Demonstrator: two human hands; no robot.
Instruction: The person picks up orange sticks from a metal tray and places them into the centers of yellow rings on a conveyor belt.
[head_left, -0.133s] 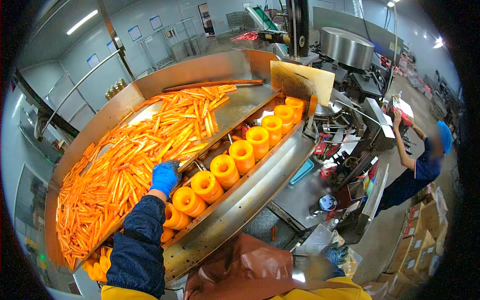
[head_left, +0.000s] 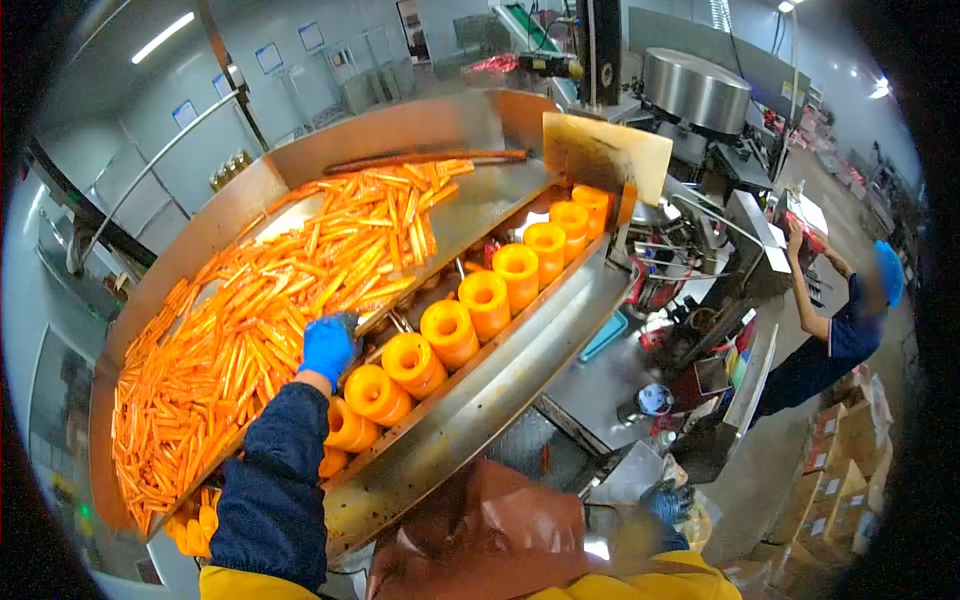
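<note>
My left hand (head_left: 329,346), in a blue glove, rests at the inner edge of a metal tray (head_left: 470,215), with its fingers curled and their tips hidden. What it holds, if anything, I cannot tell. Beside it lies a heap of glossy orange sticks (head_left: 270,310) that covers much of the tray. Just to the right of this hand runs a slanting row of orange funnel-shaped cups (head_left: 447,328) in a metal trough. Low on the right, my right hand (head_left: 668,503), in a darkened blue glove, is near a clear plastic bin (head_left: 632,474); its fingers are blurred.
A brown apron (head_left: 480,535) covers my front. Past the trough stands machinery with a steel drum (head_left: 697,90). A cream board (head_left: 610,165) rises at the tray's far corner. On the right, a person in a blue cap (head_left: 888,273) reaches toward the machine, near stacked cardboard boxes (head_left: 838,490).
The view has tilted slightly, so the tray and cups sit a little higher. My left hand stays at the same tray edge.
</note>
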